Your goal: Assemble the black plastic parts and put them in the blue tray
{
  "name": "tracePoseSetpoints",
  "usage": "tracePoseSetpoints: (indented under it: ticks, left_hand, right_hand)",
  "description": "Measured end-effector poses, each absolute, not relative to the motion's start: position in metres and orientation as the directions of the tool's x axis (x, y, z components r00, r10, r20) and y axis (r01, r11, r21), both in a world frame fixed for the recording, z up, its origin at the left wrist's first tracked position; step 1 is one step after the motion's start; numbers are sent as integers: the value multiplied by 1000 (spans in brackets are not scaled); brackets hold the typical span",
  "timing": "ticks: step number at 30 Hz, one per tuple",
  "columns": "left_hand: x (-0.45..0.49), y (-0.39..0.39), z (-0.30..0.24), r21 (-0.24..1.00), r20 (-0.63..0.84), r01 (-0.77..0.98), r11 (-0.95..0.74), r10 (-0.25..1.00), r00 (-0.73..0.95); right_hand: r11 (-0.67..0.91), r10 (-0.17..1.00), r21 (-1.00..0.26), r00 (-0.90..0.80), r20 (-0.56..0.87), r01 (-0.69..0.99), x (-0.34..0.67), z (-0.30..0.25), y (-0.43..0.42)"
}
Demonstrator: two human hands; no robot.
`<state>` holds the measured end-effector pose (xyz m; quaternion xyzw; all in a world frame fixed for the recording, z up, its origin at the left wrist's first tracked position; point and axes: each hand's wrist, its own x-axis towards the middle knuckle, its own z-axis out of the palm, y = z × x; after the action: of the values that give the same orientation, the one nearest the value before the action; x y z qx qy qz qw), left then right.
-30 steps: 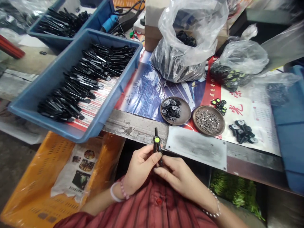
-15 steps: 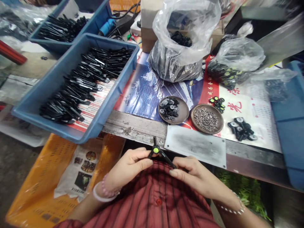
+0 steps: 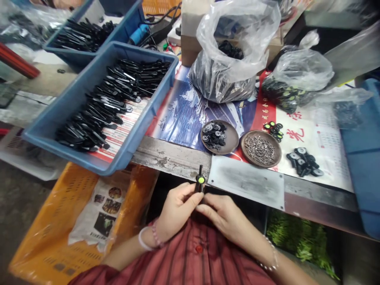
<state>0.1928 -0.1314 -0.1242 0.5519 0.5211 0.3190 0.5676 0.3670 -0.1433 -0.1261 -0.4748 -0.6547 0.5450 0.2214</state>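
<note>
Holding one black piece [image 3: 201, 180] in left hand [image 3: 178, 208]; two dishes [image 3: 232, 140] [image 3: 278, 152] beyond.

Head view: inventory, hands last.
Held part: one, black/green, lower centre
Trays: two, blue, left
Slender parts: many, black, in trays
Dishes: two, brown, middle of bench
Discs: many, black/grey, left dish
Pins: many, silvery, right dish
Small piles: two, mostly black, right bench
Bags: at least two, clear, rear
Box: one, brown, rear centre
Plate: one, grey, bench edge
Container: one, blue, right edge
Crate: one, orange, lower left
Green material: uncounted, lower right
Rear clutter: blurred, uncounted
Left hand: one, at held part
Right hand: one, beside left
</note>
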Motion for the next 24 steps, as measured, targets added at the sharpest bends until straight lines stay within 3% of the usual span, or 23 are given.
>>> tracePoseSetpoints:
  ticks: [4,7,12,19,24]
  left_hand:
    - [193,-136,-122,936,-53,350,-44,963,263]
    - [195,-139,-121,915,67,365,-172,957,283]
    - [193,-143,-121,876,125,415,-244,948,292]
    - [195,-145,-122,846,133,463,-266,945,299]
    - [195,-145,-124,828,132,494,-264,949,286]
  right_hand:
    - [209,958,-728,-285,20,653,379,-116,-131]
    - [370,929,-489,-302,215,790,372,-113,-125]
    - [453,870,-226,-371,326,863,357,-115,-122]
    - [379,904,-197,-315,288,904,352,-117,-125]
    - [318,947,-376,-275,163,870,351,-119,-123]
